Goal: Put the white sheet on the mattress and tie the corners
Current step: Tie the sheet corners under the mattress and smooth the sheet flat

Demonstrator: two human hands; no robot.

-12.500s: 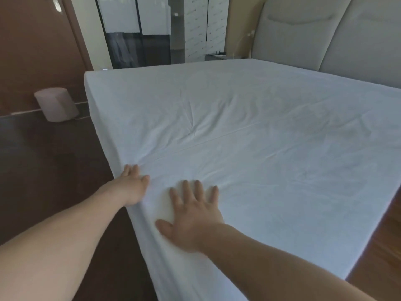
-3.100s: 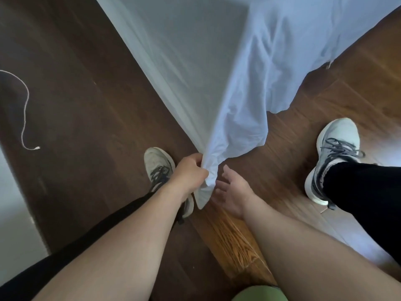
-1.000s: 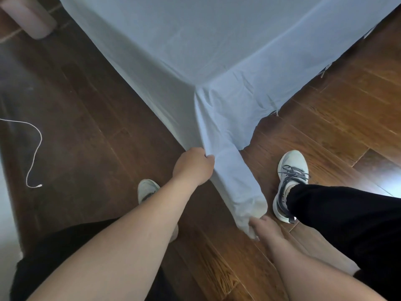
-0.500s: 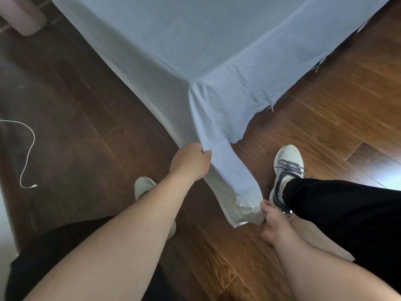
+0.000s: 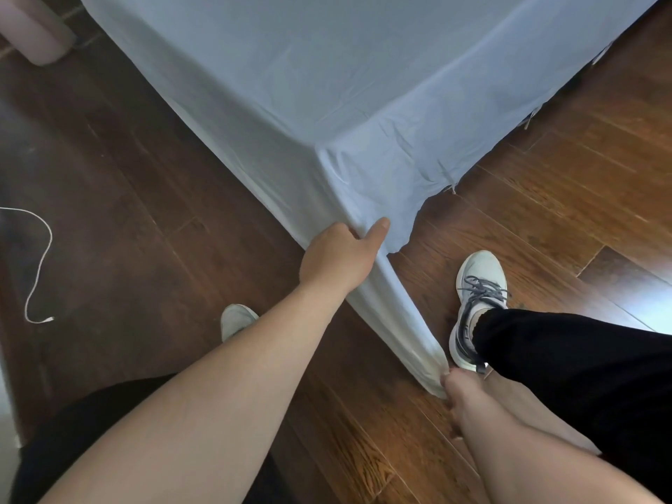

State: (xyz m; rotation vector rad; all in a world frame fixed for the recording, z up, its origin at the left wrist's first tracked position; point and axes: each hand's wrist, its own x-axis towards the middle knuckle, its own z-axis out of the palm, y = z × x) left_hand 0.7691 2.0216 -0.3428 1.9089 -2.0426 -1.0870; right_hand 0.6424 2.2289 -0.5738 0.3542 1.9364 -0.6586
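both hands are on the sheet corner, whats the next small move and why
Probably twist or loop the pulled-out tail to start the knot. The left hand pinches the white sheet at the mattress corner, and the right hand holds the tip of the tail, stretched taut toward the floor and not yet tied.

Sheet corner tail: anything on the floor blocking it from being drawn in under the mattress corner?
Nothing visible does. The sheet corner tail stretches from the left hand at the mattress corner to the right hand; the floor below it looks bare. The right shoe stands beside it, apart.
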